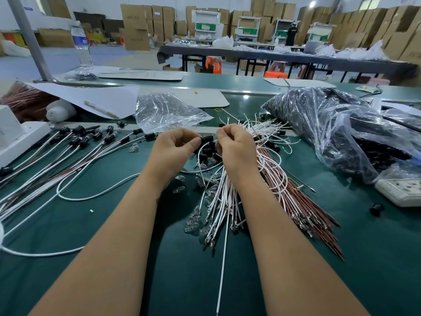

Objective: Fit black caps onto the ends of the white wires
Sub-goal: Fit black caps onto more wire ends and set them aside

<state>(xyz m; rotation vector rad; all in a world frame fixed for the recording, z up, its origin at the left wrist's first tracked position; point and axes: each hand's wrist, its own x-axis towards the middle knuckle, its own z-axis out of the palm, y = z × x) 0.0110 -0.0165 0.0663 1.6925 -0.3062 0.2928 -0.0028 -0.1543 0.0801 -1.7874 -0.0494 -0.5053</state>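
Over the desk (pixel 341 258), both my hands pinch one black cap (pixel 206 138); capped wires (pixel 75 142) lie left, an uncapped bundle (pixel 262 142) remains right.

The table (pixel 376 258) had a dark green top. At its left lay a spread of capped wires (pixel 75 147), their black caps pointing away, beside a white box (pixel 20 137). A heap of white wires (pixel 227 197) and a bundle of red-brown wires (pixel 303 201) lay in the middle, with loose black caps (pixel 209 152) and small clear bulbs (pixel 193 221) among them. A crumpled clear bag (pixel 164 110) sat farther back, and a big bag of caps (pixel 330 124) at the right. A white power strip (pixel 401 190) rested near the right edge, one stray cap (pixel 377 209) just beside it. Paper (pixel 95 96) with a pen (pixel 101 109) lay at the back left.
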